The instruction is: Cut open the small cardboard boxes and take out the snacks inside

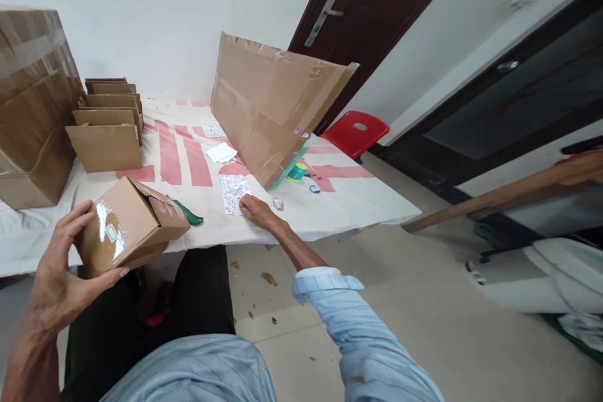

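My left hand grips a small brown cardboard box over my lap; its top is taped shiny, it bears a small label, and one end flap stands open. My right hand reaches to the table, fingers curled at the edge of a white sticker sheet. Whether the fingers pinch a sticker is too small to see. A green-handled tool lies just behind the box, on the table's white and red cloth.
Several folded flat boxes stand at the back left beside a big taped carton. A large cardboard sheet leans upright mid-table. A teal tape roll, white papers, a red stool and a dark door lie beyond.
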The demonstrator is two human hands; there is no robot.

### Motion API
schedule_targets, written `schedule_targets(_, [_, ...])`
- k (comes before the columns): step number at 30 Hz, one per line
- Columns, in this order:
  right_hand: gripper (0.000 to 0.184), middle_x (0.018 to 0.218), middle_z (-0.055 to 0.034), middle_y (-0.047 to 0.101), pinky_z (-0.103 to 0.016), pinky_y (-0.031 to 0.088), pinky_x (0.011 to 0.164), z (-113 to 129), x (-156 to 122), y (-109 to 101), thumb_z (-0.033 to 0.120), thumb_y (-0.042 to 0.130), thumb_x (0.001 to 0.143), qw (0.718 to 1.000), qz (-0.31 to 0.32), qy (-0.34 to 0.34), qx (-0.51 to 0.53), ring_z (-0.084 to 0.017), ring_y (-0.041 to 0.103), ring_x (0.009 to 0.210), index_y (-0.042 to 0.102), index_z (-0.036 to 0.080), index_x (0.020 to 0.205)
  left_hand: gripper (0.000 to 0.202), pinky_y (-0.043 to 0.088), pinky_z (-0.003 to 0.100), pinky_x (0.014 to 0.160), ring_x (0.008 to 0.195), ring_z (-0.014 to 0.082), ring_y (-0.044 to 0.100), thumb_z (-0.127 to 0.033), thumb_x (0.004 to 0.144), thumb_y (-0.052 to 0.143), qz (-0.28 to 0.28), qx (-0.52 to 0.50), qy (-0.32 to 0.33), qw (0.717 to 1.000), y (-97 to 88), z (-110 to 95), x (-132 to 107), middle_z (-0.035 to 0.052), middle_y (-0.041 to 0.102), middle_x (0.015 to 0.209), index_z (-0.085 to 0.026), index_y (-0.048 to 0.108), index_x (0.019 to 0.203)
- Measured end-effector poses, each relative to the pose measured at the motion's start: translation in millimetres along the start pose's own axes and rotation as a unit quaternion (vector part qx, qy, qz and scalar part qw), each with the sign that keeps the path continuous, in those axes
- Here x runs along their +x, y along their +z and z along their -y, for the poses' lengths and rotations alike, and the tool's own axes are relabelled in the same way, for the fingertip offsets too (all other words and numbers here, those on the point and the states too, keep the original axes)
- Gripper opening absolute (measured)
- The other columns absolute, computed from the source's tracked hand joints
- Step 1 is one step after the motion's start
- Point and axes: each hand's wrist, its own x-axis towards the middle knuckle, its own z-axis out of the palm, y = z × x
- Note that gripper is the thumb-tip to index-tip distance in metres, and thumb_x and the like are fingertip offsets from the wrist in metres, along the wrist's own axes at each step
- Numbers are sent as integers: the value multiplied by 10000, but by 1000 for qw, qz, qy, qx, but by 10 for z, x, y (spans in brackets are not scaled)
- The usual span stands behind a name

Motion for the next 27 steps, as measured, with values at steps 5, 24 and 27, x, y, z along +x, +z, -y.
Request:
schedule_targets(5, [153,892,-52,627,-303,387,746,-49,-6,66,122,474,918,1000,8,3,-20,-206,527,839,569,225,858,804,413,684,1209,1479,412,506,-439,765,893,-1,3,3,1000,-2,-23,14,162,526,1595,-301,546,1477])
schedule_targets(24, [162,954,-83,691,-287,388,724,42,12,121,118,534,909,995,-20,82,-57,-200,589,842,649,204,833,780,448,638,1204,1495,417,491,-455,789,877,7,-4,8,1000,0,-46,1,154,502,1613,-303,523,1468])
schedule_targets(27, [193,944,-88,680,-287,398,732,60,-1,144,126,544,917,994,-27,82,-60,-204,598,860,672,202,794,773,459,642,1187,1487,412,503,-451,792,879,2,1,14,1000,-5,-55,-23,169,508,1602,-291,522,1459])
